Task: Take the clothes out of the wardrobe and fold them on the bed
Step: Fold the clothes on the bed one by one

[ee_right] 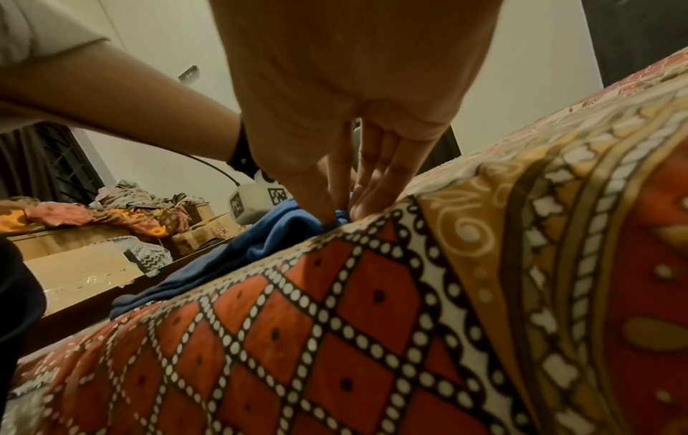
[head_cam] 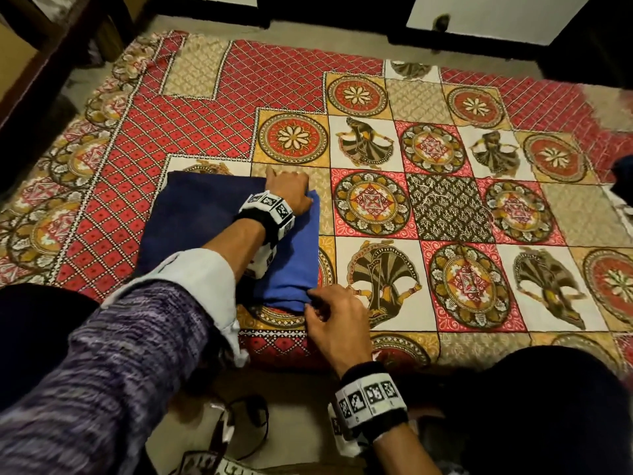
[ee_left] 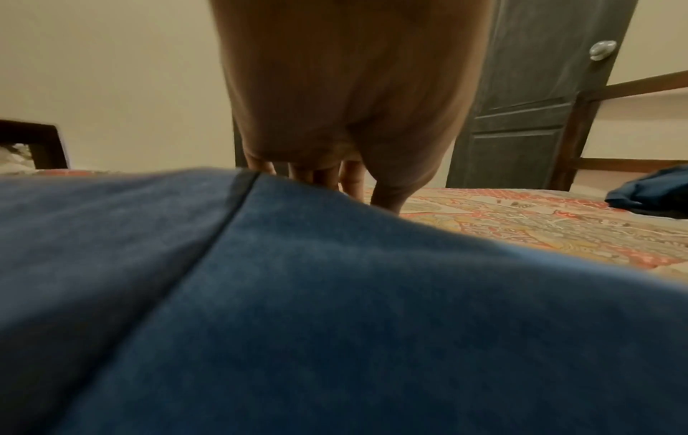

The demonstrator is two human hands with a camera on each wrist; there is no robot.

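Note:
A blue garment [head_cam: 205, 217] lies part-folded near the front left of the patterned bed cover [head_cam: 445, 207]. A brighter blue folded layer [head_cam: 291, 262] runs along its right side. My left hand [head_cam: 289, 193] sits at the far right corner of that fold, fingers curled down over the cloth edge. In the left wrist view those fingers [ee_left: 316, 179] dip behind the blue garment [ee_left: 335, 294] onto the bed cover [ee_left: 521, 223]. My right hand [head_cam: 325, 310] pinches the near right corner. The right wrist view shows my right hand [ee_right: 340, 217], thumb and fingers, nipping the blue garment [ee_right: 260, 244].
Another dark blue cloth [head_cam: 621, 176] lies at the bed's right edge. A grey wardrobe door with a round knob [ee_left: 521, 117] stands beyond the bed. Cardboard boxes and a heap of clothes [ee_right: 111, 212] sit to the left. Cables [head_cam: 246, 423] lie on the floor below me.

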